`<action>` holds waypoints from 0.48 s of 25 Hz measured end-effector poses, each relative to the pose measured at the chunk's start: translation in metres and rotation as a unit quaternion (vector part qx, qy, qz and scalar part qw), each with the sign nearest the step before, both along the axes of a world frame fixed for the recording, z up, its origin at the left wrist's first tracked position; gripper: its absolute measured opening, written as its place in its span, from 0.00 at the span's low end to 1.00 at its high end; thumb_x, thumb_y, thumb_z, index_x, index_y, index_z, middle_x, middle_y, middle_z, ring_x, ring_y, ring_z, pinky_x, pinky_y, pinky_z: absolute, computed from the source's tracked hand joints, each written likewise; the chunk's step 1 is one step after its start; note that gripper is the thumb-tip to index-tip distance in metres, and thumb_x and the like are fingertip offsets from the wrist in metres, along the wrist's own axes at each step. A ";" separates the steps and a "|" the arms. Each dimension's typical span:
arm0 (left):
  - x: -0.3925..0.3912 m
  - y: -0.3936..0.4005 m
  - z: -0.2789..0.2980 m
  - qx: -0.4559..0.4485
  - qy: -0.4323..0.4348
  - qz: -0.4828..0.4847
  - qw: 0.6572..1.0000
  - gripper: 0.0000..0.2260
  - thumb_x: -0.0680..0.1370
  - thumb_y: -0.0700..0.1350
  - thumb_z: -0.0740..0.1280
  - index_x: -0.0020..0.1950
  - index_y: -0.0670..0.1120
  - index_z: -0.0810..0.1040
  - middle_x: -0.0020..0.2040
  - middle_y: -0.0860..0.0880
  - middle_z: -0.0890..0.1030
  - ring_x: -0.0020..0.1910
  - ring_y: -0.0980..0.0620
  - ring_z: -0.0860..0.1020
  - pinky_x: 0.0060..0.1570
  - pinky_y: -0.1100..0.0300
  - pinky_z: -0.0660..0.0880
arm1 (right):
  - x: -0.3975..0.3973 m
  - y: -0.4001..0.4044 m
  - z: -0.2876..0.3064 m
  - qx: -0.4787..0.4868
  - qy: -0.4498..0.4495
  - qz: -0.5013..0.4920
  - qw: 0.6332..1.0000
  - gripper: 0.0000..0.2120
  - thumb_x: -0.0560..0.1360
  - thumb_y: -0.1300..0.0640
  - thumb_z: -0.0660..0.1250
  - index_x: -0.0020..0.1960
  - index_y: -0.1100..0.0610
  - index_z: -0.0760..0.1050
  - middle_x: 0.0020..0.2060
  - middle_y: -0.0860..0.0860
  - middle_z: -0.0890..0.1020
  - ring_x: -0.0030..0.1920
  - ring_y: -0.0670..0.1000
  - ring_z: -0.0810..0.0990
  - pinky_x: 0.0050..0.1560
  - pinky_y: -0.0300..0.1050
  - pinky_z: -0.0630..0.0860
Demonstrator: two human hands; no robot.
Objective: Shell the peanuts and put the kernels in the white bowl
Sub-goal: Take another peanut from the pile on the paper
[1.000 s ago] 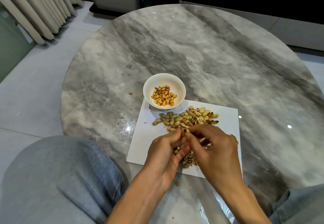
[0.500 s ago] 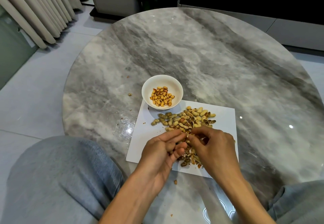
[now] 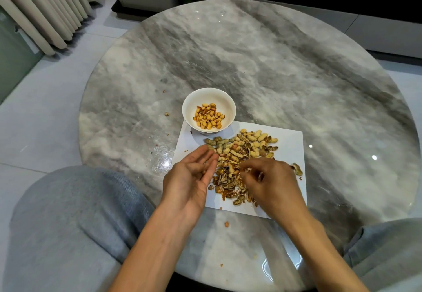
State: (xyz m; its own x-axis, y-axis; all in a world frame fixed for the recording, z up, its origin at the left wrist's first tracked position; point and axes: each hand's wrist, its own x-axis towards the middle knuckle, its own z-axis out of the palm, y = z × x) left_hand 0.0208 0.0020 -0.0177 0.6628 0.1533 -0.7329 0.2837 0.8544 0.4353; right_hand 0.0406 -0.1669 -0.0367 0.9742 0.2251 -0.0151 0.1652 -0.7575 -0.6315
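The white bowl [image 3: 190, 102] holds several golden kernels [image 3: 209, 117] and stands at the far left corner of a white sheet [image 3: 288, 148]. Unshelled peanuts [image 3: 243, 142] are heaped on the sheet just behind my hands. Broken shells [image 3: 228, 183] lie between my hands. My left hand [image 3: 190, 177] is palm up with its fingers straight, pointing toward the peanut heap. A small brown bit seems to rest by its fingers. My right hand [image 3: 270, 183] is blurred, its fingers curled and pinching a piece of peanut shell over the shell pile.
The round grey marble table [image 3: 262, 63] carries stray crumbs left of the bowl and one loose kernel [image 3: 226, 224] near the front edge. My grey-clad knees sit at both lower corners. Curtains and a dark cabinet stand beyond the table.
My hands were together working one peanut. They have drawn apart: the left hand has opened palm up, and the right has kept the shell piece.
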 end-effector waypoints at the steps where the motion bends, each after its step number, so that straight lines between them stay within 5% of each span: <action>1: 0.000 0.000 0.000 -0.001 -0.003 -0.007 1.000 0.23 0.76 0.23 0.49 0.65 0.32 0.74 0.62 0.35 0.79 0.62 0.41 0.79 0.59 0.54 0.77 | -0.002 0.005 -0.006 -0.028 -0.008 0.028 0.999 0.05 0.75 0.57 0.73 0.49 0.51 0.85 0.39 0.44 0.82 0.36 0.45 0.77 0.39 0.42 0.72; 12: 0.001 0.002 0.007 0.003 -0.014 0.059 0.998 0.09 0.79 0.29 0.62 0.57 0.35 0.78 0.50 0.36 0.85 0.50 0.44 0.85 0.47 0.59 0.83 | -0.001 0.013 -0.026 -0.080 -0.009 0.010 0.997 0.04 0.77 0.55 0.69 0.50 0.54 0.82 0.41 0.48 0.82 0.40 0.52 0.79 0.40 0.48 0.76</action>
State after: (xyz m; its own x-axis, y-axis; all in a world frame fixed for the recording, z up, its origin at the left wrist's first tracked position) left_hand 0.0217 0.0037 -0.0105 0.6608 0.2356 -0.7126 0.1691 0.8783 0.4473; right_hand 0.0401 -0.1544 -0.0628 0.9701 0.2402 -0.0347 0.1915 -0.8453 -0.4988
